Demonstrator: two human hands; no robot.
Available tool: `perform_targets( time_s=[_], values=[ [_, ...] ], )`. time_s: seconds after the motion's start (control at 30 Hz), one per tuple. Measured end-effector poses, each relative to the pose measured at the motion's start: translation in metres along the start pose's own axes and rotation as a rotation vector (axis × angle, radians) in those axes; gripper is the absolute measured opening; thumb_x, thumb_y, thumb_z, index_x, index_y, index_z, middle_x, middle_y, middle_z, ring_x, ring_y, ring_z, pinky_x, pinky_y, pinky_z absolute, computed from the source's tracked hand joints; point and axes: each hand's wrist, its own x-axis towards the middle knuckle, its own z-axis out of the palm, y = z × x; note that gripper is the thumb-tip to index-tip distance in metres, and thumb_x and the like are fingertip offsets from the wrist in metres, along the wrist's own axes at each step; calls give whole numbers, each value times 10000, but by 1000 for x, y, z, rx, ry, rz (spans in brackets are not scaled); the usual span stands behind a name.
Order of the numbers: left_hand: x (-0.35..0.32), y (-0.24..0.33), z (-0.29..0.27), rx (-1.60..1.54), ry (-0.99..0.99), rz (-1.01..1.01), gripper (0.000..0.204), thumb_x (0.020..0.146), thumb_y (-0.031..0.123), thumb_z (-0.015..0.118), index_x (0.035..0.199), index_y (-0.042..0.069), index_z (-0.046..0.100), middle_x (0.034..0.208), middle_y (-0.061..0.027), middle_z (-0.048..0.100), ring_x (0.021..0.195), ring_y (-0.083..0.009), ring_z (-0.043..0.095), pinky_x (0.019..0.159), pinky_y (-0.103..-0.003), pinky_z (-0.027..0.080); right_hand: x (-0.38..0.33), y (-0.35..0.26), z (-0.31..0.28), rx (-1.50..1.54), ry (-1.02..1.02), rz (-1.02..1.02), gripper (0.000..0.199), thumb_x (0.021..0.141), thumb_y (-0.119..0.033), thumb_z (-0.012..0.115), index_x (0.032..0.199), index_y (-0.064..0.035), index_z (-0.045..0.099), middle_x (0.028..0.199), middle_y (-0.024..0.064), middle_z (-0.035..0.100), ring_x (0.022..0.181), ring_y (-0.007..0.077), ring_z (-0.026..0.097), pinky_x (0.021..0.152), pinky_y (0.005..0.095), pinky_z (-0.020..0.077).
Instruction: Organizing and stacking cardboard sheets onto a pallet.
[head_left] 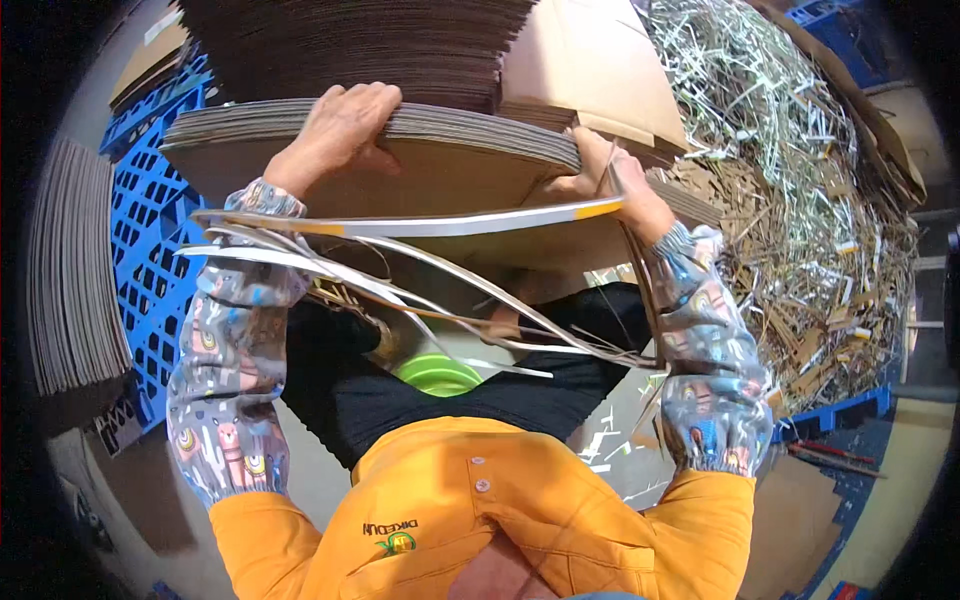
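Observation:
A thick stack of brown cardboard sheets (480,135) is held on edge in front of me, its layered edges facing up. My left hand (345,130) is closed over its top edge, left of the middle, thumb on the near face. My right hand (625,185) grips the stack's right end. Long, thin cardboard strips (450,226), white and brown with yellow patches, stretch between my right hand and my left forearm. They hang loosely in front of the stack. Whether the right fingers also pinch the strips, I cannot tell.
Tall cardboard piles (350,50) stand behind the stack, and another pile (75,260) is at far left. A blue plastic pallet (150,250) lies on the left. Shredded scrap strips (780,200) heap up on the right. A green round object (438,374) sits between my legs.

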Motion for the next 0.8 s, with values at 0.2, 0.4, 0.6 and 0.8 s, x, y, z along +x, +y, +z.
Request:
perform_targets(
  time_s=[0.2, 0.4, 0.6, 0.8],
  values=[
    [-14, 6, 5, -11, 51, -85, 518, 501, 291, 797, 855, 93, 474, 832, -58, 554, 867, -240, 540, 702, -361, 384, -3, 20, 12, 22, 97, -65, 496, 654, -459, 694, 950, -112, 497, 814, 157, 610, 814, 363, 593, 656, 455, 472],
    [0, 15, 12, 37, -11, -114, 611, 520, 344, 798, 966, 83, 471, 904, -71, 535, 907, -252, 523, 738, -393, 372, 10, 10, 8, -5, 96, 5, 518, 638, -459, 721, 960, -87, 561, 873, 155, 623, 870, 337, 590, 712, 405, 464],
    [56, 50, 45, 42, 65, -68, 736, 460, 520, 747, 985, 96, 451, 903, -67, 507, 917, -243, 515, 756, -366, 386, 21, 14, 9, 18, 109, -23, 561, 667, -492, 688, 1034, -84, 568, 889, 153, 627, 856, 314, 605, 709, 408, 467],
    [79, 19, 47, -59, -118, -22, 807, 466, 604, 721, 1015, 81, 445, 920, -104, 520, 911, -262, 537, 761, -426, 418, -6, -9, 13, -23, 401, -92, 446, 681, -442, 691, 832, -35, 584, 774, 158, 606, 704, 336, 595, 618, 397, 476]
  ],
)
